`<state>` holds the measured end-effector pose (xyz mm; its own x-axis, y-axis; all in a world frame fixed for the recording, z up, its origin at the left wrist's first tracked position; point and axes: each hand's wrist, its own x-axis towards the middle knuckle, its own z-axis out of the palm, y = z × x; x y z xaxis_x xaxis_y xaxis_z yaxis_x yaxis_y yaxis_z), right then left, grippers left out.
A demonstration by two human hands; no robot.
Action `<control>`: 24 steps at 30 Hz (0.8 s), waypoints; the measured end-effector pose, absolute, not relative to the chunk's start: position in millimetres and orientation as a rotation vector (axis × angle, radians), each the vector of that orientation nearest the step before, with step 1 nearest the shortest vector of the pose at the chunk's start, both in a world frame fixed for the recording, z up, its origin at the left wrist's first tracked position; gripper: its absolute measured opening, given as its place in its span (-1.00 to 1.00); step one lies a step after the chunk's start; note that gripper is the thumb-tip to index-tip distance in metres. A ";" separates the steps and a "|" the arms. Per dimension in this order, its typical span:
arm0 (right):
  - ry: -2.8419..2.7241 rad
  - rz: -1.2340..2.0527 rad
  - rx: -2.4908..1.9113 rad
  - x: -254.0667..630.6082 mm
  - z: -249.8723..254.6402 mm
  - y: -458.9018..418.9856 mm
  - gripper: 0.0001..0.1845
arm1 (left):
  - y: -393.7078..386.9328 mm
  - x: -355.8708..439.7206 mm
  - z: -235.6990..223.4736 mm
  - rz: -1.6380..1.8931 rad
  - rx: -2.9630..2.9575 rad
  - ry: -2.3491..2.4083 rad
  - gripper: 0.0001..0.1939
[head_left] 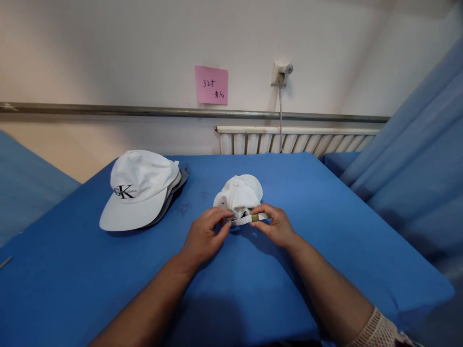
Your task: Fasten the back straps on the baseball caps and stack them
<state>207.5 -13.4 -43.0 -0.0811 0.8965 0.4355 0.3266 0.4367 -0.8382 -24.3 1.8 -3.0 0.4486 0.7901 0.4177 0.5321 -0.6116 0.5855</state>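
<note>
A white baseball cap (237, 193) lies on the blue table, its brim pointing away from me and its back strap facing me. My left hand (208, 231) pinches the strap's left end between thumb and fingers. Closed on the right part of the strap, beside its brass-coloured buckle (255, 218), is my right hand (277, 225). The strap (241, 221) stretches between both hands. To the left, a stack of caps has a white cap with black "CK" lettering (137, 180) on top and a dark cap (177, 188) beneath.
Blue cloth covers the table (224, 284). Behind it are a wall rail (152, 112), a radiator (300, 140) and a plugged-in socket (279, 74) with a hanging cord. A pink note (211, 85) is stuck to the wall. A blue curtain (415, 144) hangs at right.
</note>
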 end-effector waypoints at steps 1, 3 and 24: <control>-1.648 0.673 -1.082 207.3 -42.5 -13.7 -0.84 | 1.0 -22.5 -5.2 0.907 2.361 1.109 -0.75; -1.670 0.660 -1.069 206.8 -41.6 -14.3 -0.84 | -1.0 -18.4 -9.2 0.813 2.384 1.119 -0.71; -1.663 0.889 -0.936 182.2 -38.9 -27.6 -0.55 | -4.9 -11.6 -10.9 0.805 2.678 1.050 -0.76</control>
<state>182.2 -27.6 -38.9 -0.2107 0.8936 0.3964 0.1668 0.4324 -0.8861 -11.6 -4.9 -10.9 0.6100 0.6680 0.4262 0.5850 -0.7425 0.3263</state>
